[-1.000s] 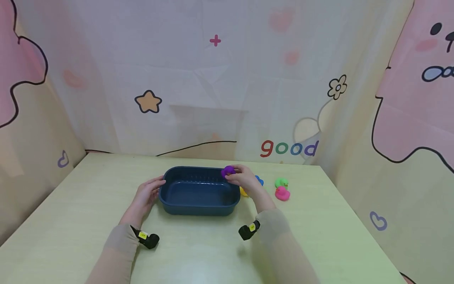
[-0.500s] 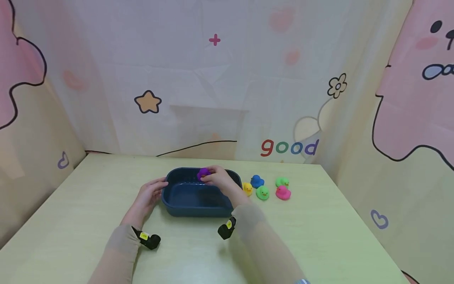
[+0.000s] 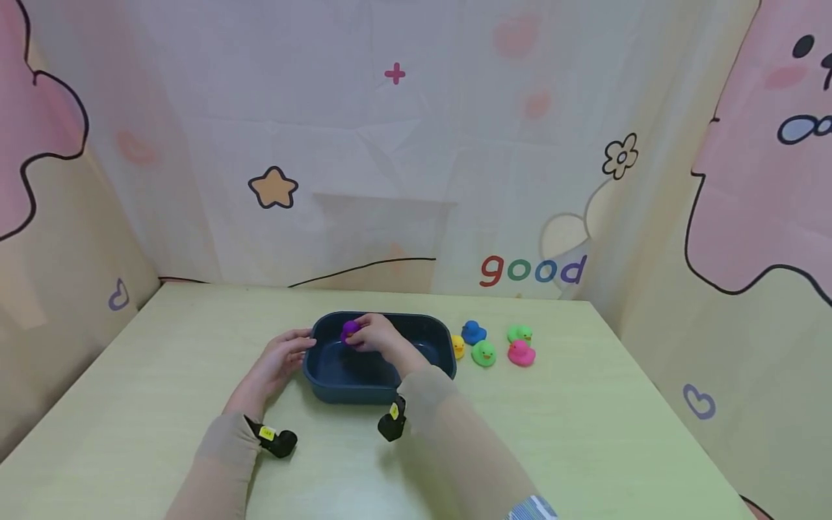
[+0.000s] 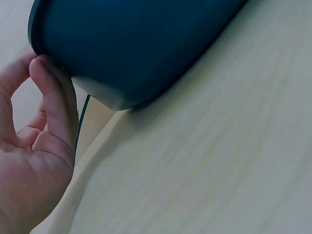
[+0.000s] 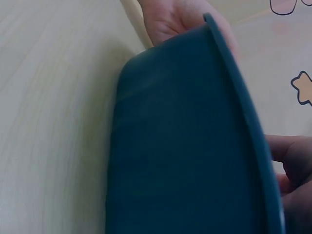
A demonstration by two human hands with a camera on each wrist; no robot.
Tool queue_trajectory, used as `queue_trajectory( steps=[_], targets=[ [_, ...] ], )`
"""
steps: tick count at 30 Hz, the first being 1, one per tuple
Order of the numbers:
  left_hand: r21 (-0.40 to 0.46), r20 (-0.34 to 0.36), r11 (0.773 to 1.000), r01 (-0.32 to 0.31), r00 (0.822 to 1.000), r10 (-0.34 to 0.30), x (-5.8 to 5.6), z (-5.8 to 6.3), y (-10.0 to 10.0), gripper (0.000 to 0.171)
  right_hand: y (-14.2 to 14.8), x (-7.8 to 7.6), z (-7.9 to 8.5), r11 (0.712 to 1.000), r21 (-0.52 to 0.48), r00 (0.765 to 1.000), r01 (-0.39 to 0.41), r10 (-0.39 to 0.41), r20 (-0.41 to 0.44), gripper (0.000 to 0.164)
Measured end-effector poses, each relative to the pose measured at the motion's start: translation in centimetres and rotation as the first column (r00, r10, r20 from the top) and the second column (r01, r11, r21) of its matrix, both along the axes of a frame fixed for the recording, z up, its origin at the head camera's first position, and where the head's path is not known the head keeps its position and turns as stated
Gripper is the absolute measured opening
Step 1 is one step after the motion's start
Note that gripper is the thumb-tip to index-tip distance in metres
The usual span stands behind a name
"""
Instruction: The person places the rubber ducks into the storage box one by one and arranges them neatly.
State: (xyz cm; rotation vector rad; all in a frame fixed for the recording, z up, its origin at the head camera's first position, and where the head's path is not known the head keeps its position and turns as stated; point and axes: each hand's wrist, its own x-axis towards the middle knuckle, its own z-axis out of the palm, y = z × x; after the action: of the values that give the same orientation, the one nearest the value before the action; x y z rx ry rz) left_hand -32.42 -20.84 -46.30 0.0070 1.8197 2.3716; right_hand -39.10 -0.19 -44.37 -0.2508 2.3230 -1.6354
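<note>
A dark blue rectangular plastic basin stands on the table, its near end wall large in the left wrist view. At the left end, my left hand holds the rim with thumb and fingertips; in the left wrist view the hand meets the rim's edge. My right hand reaches over the basin and pinches a small purple rubber duck within the basin's opening, toward the back left. In the right wrist view, the basin wall hides the duck and most of the right hand.
Right of the basin sit a yellow duck, a blue duck, a green duck, another green duck and a pink duck. A printed curtain backs the pale table.
My right hand has carried the purple duck leftward across the basin and down from the rim. Basin and left hand have shifted slightly right.
</note>
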Motion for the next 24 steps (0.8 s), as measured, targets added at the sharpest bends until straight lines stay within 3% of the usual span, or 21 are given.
queue_trajectory(
  steps=[2,3,4,7,9,10,24],
  targets=[
    [0.017,0.006,1.0,0.009,1.0,-0.009,0.0,0.0,0.1,0.015,-0.4,0.7,0.6,1.0,0.024,0.999,0.003,-0.004,0.035,0.039],
    [0.025,0.01,1.0,0.015,1.0,-0.016,0.0,0.0,0.0,0.015,-0.6,2.9,2.9,0.998,0.065,0.998,0.014,-0.018,0.053,0.039],
    [0.035,0.015,0.999,0.02,1.0,-0.021,0.0,0.0,0.0,0.015,-0.8,4.2,4.1,0.995,0.096,0.997,0.022,-0.029,0.066,0.039],
    [0.044,0.015,0.999,0.029,0.999,-0.03,0.0,0.0,-0.1,0.014,-1.1,5.9,5.6,0.989,0.147,0.998,0.018,-0.026,0.054,0.038],
    [0.034,0.018,0.999,0.025,0.999,-0.026,0.0,0.0,-0.1,0.014,-1.3,5.4,4.8,0.983,0.184,0.999,0.011,-0.019,0.044,0.036],
    [0.026,0.018,0.999,0.028,0.999,-0.028,0.0,0.0,-0.1,0.014,-1.5,4.3,3.7,0.98,0.196,0.999,0.011,-0.019,0.036,0.036],
    [-0.021,0.016,1.0,0.013,1.0,-0.013,-0.2,0.0,0.0,0.012,-1.8,4.1,2.3,0.968,0.251,1.0,0.007,-0.004,-0.013,0.036]
  ],
)
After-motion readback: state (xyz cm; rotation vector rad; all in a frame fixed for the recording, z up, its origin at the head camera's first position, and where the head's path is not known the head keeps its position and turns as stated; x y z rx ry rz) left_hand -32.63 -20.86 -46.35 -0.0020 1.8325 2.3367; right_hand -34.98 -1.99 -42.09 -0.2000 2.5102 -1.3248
